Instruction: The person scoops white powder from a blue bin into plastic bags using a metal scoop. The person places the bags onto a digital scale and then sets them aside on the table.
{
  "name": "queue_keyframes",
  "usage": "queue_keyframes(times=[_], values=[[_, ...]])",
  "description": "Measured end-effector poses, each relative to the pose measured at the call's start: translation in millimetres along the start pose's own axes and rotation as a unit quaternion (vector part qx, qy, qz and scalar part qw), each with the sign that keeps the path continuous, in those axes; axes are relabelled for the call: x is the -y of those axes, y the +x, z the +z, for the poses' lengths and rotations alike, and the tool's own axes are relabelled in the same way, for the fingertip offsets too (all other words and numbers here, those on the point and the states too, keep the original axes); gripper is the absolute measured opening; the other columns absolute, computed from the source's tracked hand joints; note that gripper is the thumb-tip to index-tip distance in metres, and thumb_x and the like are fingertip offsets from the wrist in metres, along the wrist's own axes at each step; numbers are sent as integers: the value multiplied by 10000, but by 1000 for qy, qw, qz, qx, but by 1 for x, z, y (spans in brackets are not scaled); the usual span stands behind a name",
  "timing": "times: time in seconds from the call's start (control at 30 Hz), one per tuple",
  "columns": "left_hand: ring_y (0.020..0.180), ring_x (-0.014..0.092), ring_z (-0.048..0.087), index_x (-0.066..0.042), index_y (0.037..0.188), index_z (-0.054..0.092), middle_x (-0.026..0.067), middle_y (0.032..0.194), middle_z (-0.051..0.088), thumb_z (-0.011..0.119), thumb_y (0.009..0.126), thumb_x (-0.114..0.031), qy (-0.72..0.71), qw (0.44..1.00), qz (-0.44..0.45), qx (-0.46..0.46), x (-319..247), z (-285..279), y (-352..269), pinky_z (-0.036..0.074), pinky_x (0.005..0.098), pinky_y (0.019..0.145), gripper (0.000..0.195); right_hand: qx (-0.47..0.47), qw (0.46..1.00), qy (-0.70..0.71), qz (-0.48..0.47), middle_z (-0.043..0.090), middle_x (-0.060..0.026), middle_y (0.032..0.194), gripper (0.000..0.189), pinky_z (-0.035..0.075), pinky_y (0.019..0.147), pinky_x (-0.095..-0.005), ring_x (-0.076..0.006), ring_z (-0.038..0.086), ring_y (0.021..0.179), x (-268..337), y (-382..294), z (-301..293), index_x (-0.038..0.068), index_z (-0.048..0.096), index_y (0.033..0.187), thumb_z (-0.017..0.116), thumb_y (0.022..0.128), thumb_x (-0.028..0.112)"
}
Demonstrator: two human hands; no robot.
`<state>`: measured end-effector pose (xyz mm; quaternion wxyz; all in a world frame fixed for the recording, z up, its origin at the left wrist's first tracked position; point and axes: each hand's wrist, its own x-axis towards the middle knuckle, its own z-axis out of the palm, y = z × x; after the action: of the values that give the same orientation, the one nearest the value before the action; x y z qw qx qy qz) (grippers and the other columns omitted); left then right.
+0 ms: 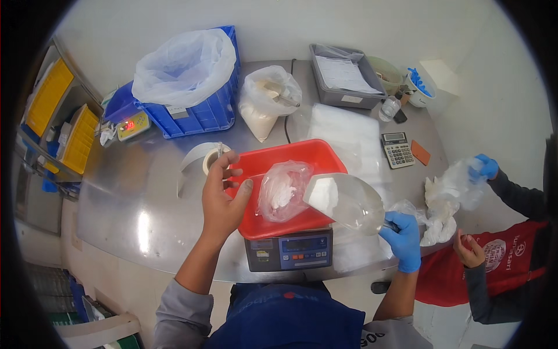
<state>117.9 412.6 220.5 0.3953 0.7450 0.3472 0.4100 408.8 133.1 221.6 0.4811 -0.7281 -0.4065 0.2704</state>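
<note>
My bare left hand (224, 198) is raised at the left rim of a red plastic tray (248, 224), its fingers apart and nothing in them. The tray rests on a digital weighing scale (290, 251). Inside it lies a clear plastic bag (266, 203) with some white powder (282, 196) in it. In a blue glove, my right hand (403, 240) grips the dark handle of a shiny metal scoop (359, 207). White powder sits near the scoop's mouth, which is over the tray's right side, close to the bag.
A co-worker in a red apron (444, 272) handles plastic bags (449, 185) at right. Behind the tray stand a bag of pale powder (259, 120) and a lined blue crate (209, 115). A tape roll (209, 163), plastic sheets (344, 124), a calculator (397, 150) and a grey bin (348, 100) are nearby.
</note>
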Motion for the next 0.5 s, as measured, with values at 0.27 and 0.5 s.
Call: queue_keyframes(times=[0.27, 0.5], values=[[1080, 326, 652, 0, 1247, 595, 196, 1256, 632, 751, 791, -208, 215, 953, -80, 196, 15, 37, 8, 523, 425, 909, 525, 21, 931, -310, -190, 678, -102, 816, 212, 515, 665, -422, -314, 659, 718, 29, 53, 37, 73, 735, 917, 782, 814, 253], [1007, 419, 684, 24, 1087, 675, 248, 1047, 709, 671, 765, -170, 133, 951, -165, 225, 64, 50, 30, 525, 474, 921, 376, 52, 864, -430, -257, 614, -70, 869, 204, 480, 738, -432, -279, 630, 817, 20, 86, 67, 126, 692, 908, 783, 804, 276]])
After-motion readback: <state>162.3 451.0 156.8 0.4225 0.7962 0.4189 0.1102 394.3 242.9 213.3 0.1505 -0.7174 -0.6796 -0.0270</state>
